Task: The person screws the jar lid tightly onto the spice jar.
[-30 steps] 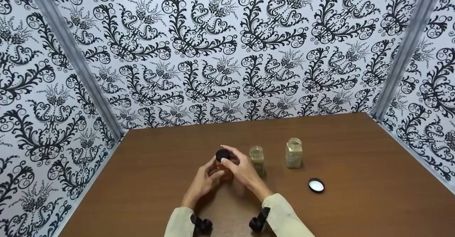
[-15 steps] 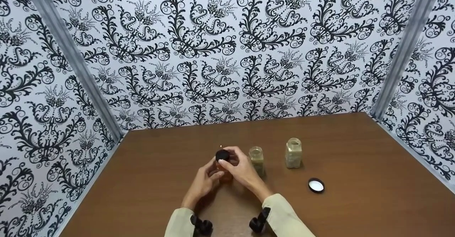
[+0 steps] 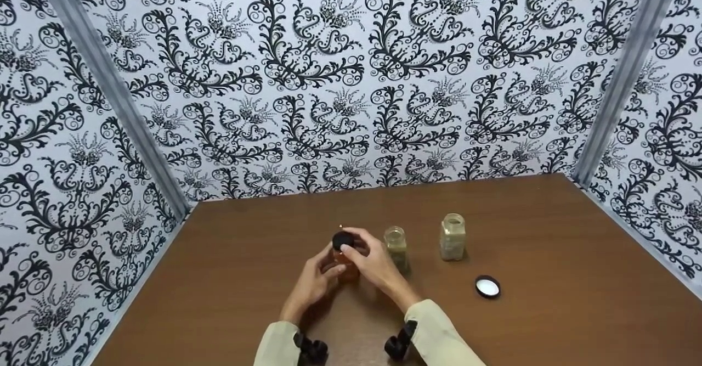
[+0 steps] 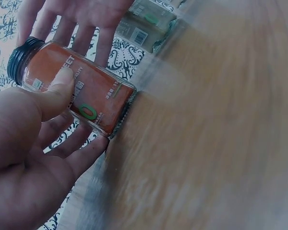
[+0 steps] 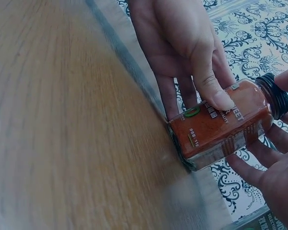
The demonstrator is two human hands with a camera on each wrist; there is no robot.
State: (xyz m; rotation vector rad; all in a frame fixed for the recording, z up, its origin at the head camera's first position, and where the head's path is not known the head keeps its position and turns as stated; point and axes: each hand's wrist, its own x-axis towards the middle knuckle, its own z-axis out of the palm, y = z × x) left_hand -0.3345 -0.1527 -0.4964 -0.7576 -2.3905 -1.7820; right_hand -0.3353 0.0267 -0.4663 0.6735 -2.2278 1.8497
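A square glass spice jar (image 4: 103, 91) of orange-red powder stands upright on the table, its black screw cap (image 3: 343, 239) on top. My left hand (image 3: 317, 279) grips the jar's body; its thumb lies across the printed label in both wrist views. With thumb and fingers, my right hand (image 3: 378, 259) holds the cap from the right side. Just right of that hand is a lidless jar of greenish contents (image 3: 396, 249). Farther right stands another lidless jar, with paler contents (image 3: 453, 241). Part of the red jar is hidden behind my fingers in the head view.
A loose black lid (image 3: 487, 287) lies on the right of the brown table (image 3: 548, 234), white inner side up. Patterned walls (image 3: 329, 108) enclose the table at the back and both sides. Black straps with small devices are on both wrists.
My right thumb and fingers shift slightly around the cap. The left hand, the red jar and the things on the right stay in place.
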